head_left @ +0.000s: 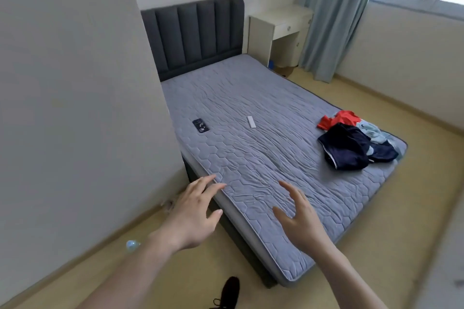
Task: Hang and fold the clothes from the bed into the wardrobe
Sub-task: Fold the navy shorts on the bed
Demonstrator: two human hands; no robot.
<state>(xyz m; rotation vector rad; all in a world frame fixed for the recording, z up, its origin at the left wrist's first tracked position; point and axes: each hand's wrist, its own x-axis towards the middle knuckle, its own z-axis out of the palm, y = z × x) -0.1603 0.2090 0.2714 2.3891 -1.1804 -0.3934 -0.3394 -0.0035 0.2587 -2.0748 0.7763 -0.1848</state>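
Observation:
A small heap of clothes lies at the far right corner of the bed [251,98]: a dark navy garment [344,148] in front, a red one [336,119] behind it and a light blue one [374,132] to the right. My left hand [193,213] hovers over the bed's near left edge, fingers spread and holding nothing. My right hand [298,216] is stretched out above the mattress with its fingers spread, also holding nothing. Both hands are well short of the clothes. No wardrobe is in view.
A dark phone [200,125] and a white remote [251,121] lie on the grey quilted mattress. A dark padded headboard [198,32] stands against the wall, a cream bedside desk [278,32] and blue-green curtain [334,15] beyond. A white wall [70,98] rises at left. My dark shoe [229,292] is on the floor.

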